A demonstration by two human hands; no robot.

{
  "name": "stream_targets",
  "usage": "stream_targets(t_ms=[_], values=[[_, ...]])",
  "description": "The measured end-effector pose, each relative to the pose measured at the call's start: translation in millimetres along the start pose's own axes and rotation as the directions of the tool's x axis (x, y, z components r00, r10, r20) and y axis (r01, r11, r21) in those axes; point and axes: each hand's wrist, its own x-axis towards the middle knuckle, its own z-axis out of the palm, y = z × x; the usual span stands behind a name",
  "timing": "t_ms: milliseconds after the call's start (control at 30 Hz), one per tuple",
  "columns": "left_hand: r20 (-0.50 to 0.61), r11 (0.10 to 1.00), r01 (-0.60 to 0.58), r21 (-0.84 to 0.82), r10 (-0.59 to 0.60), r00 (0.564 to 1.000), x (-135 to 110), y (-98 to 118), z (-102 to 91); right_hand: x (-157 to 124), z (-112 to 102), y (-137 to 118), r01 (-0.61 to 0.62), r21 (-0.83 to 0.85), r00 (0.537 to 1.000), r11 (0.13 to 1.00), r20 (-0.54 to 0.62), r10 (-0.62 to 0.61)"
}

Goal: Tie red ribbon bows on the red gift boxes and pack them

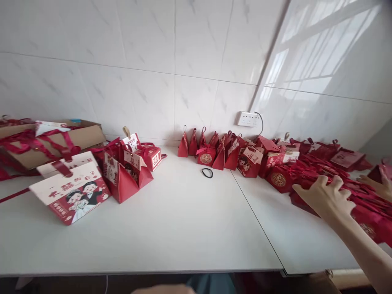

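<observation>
At the bottom edge a blurred strip of skin, apparently my left hand [163,290] or forearm, shows below the table's front edge. Its fingers are out of frame, so I cannot tell what it holds. My right hand is not in view. Before me on the white table [183,228] stand red gift boxes. The nearest is a handled box [81,196] printed with a bridal couple, tilted at the left. Peaked red boxes [121,183] lean together beside it. A black loop [207,173] lies near the middle.
From the right, another person's spread hand [329,198] and second hand [379,188] reach over a heap of red ribboned boxes [370,212]. Several small boxes [218,157] line the wall. An open carton [88,141] stands left; a power strip [248,119] is on the wall.
</observation>
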Motion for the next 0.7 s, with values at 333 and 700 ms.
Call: stream_targets(t_ms=[333, 700], values=[[-0.709, 0.79, -0.611, -0.049, 0.403, 0.579, 135, 22, -61.1, -153, 46, -155, 0.745, 0.595, 0.444, 0.301, -0.105, -0.89], [-0.606, 0.825, -0.371, -0.427, 0.044, 0.795, 150, -36, -122.9, -147, 91, -187, 0.593, 0.794, 0.408, 0.131, -0.156, -0.899]])
